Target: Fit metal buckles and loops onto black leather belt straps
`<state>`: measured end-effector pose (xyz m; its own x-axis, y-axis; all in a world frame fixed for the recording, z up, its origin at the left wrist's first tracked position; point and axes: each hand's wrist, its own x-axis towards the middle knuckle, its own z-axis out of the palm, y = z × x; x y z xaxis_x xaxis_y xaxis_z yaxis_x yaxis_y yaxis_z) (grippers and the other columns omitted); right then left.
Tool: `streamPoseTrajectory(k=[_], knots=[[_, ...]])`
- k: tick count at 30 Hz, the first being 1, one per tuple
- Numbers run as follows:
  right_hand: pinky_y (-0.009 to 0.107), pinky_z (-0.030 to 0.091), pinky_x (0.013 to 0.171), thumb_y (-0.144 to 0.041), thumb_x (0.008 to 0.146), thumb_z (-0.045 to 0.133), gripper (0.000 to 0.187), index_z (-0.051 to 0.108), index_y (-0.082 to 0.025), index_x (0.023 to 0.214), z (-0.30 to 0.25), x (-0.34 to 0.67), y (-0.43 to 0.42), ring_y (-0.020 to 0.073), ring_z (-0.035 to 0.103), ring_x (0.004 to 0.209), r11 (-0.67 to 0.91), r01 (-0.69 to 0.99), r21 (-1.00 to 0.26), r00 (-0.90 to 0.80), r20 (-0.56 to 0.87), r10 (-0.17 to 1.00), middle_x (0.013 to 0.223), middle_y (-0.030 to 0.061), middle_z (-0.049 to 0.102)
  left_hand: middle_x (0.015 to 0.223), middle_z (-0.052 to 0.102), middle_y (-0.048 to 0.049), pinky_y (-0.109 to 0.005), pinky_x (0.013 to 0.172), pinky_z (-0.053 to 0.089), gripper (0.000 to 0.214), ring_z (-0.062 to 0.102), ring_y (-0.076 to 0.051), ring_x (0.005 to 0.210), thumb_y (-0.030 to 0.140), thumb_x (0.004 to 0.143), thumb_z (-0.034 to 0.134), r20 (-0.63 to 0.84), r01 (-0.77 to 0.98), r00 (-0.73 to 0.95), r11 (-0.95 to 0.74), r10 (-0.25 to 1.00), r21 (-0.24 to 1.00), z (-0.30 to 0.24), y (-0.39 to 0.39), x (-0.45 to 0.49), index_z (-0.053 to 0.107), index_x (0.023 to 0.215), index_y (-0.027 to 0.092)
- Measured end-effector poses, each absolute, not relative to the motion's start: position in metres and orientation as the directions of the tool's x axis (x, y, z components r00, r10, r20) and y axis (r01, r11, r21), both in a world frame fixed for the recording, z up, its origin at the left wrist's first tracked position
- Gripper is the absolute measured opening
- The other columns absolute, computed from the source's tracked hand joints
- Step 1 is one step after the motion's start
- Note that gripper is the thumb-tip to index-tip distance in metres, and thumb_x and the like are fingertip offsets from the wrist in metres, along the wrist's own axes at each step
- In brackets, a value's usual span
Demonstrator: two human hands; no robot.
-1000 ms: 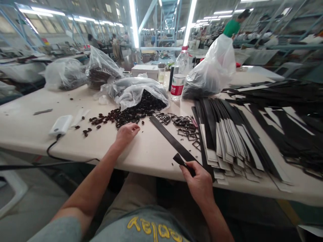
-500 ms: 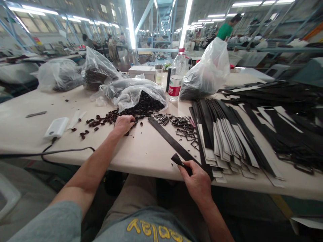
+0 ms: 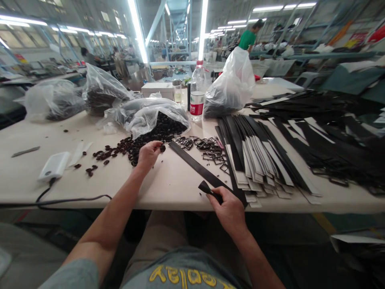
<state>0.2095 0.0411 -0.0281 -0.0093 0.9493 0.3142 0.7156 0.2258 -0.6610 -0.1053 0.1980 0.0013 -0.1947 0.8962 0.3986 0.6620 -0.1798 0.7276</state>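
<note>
Black strap (image 3: 195, 162) pinched in the right hand (image 3: 229, 210); left hand (image 3: 148, 155) hovers half-open at the dark pieces (image 3: 120, 147), grip unclear.

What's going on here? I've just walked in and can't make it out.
A seated person's right hand pinches the end of a long black strap at the table edge, near a scatter of metal buckles. Their left hand is at a pile of small dark pieces spilling from a plastic bag. Black strips with white backing lie fanned out to the right.
</note>
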Motion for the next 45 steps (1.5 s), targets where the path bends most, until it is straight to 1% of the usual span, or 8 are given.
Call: streamPoseTrajectory(k=[8, 12, 19, 28, 32, 39, 43, 45], knots=[[0.033, 0.046, 0.071, -0.033, 0.089, 0.063, 0.011, 0.066, -0.022, 0.089, -0.024, 0.206, 0.041, 0.0262, 0.070, 0.083, 0.202, 0.718, -0.666, 0.009, 0.299, 0.954, 0.086, 0.0032, 0.072, 0.063, 0.063, 0.0011, -0.022, 0.049, 0.043, 0.035, 0.056, -0.011, 0.052, 0.039, 0.066, 0.074, 0.214, 0.364, -0.138, -0.151, 0.967, 0.919, -0.005, 0.185, -0.083, 0.073, 0.090, 0.014], [0.032, 0.046, 0.071, -0.030, 0.087, 0.066, 0.008, 0.066, -0.022, 0.087, -0.020, 0.205, 0.040, 0.0257, 0.070, 0.082, 0.190, 0.712, -0.676, 0.018, 0.288, 0.958, 0.085, 0.0028, 0.072, 0.062, 0.065, 0.0005, -0.022, 0.051, 0.046, 0.037, 0.055, -0.010, 0.051, 0.040, 0.063, 0.077, 0.142, 0.241, -0.109, -0.112, 0.984, 0.964, -0.004, 0.177, -0.072, 0.073, 0.088, 0.013], [0.032, 0.046, 0.070, -0.026, 0.087, 0.069, 0.005, 0.066, -0.022, 0.087, -0.016, 0.204, 0.039, 0.0263, 0.069, 0.083, 0.172, 0.729, -0.663, 0.013, 0.265, 0.964, 0.085, 0.0027, 0.072, 0.080, 0.075, -0.0069, -0.029, 0.065, 0.055, 0.040, 0.064, -0.014, 0.065, 0.038, 0.060, 0.077, 0.057, 0.145, -0.048, -0.050, 0.997, 0.988, -0.006, 0.171, -0.065, 0.075, 0.092, 0.014], [0.032, 0.047, 0.072, -0.024, 0.086, 0.071, 0.005, 0.067, -0.022, 0.089, -0.015, 0.202, 0.038, 0.0262, 0.070, 0.085, 0.156, 0.751, -0.642, 0.013, 0.250, 0.968, 0.087, 0.0030, 0.072, 0.069, 0.067, 0.0003, -0.026, 0.061, 0.051, 0.038, 0.058, -0.012, 0.059, 0.035, 0.067, 0.072, 0.102, 0.316, -0.036, -0.085, 0.994, 0.945, -0.022, 0.173, -0.068, 0.076, 0.100, 0.017], [0.031, 0.047, 0.072, -0.024, 0.087, 0.072, 0.006, 0.067, -0.022, 0.091, -0.015, 0.202, 0.038, 0.0255, 0.069, 0.085, 0.157, 0.763, -0.628, 0.005, 0.248, 0.969, 0.090, 0.0027, 0.072, 0.083, 0.071, -0.0029, -0.026, 0.063, 0.051, 0.032, 0.062, -0.014, 0.068, 0.033, 0.070, 0.069, 0.154, 0.419, -0.051, -0.119, 0.987, 0.900, -0.022, 0.173, -0.070, 0.077, 0.099, 0.021], [0.031, 0.046, 0.072, -0.024, 0.087, 0.073, 0.008, 0.067, -0.022, 0.091, -0.015, 0.202, 0.039, 0.0254, 0.069, 0.085, 0.157, 0.761, -0.629, -0.002, 0.240, 0.971, 0.090, 0.0027, 0.072, 0.101, 0.069, -0.0065, -0.028, 0.070, 0.055, 0.044, 0.066, -0.017, 0.079, 0.045, 0.075, 0.076, 0.159, 0.558, 0.331, -0.328, 0.930, 0.762, -0.006, 0.154, -0.058, 0.075, 0.113, 0.023], [0.031, 0.046, 0.071, -0.024, 0.087, 0.071, 0.006, 0.066, -0.022, 0.090, -0.015, 0.202, 0.038, 0.0250, 0.069, 0.085, 0.154, 0.766, -0.624, -0.004, 0.235, 0.972, 0.091, 0.0027, 0.072, 0.098, 0.069, -0.0047, -0.029, 0.069, 0.054, 0.039, 0.061, -0.014, 0.067, 0.041, 0.076, 0.077, 0.164, 0.630, 0.391, -0.393, 0.906, 0.670, -0.007, 0.150, -0.050, 0.075, 0.112, 0.024], [0.031, 0.046, 0.071, -0.024, 0.087, 0.071, 0.006, 0.066, -0.023, 0.091, -0.015, 0.202, 0.038, 0.0250, 0.068, 0.085, 0.154, 0.769, -0.621, -0.004, 0.236, 0.972, 0.090, 0.0026, 0.072, 0.100, 0.069, -0.0051, -0.031, 0.075, 0.054, 0.035, 0.063, -0.018, 0.075, 0.038, 0.075, 0.078, 0.194, 0.670, 0.426, -0.452, 0.884, 0.590, -0.007, 0.149, -0.047, 0.076, 0.108, 0.026]])
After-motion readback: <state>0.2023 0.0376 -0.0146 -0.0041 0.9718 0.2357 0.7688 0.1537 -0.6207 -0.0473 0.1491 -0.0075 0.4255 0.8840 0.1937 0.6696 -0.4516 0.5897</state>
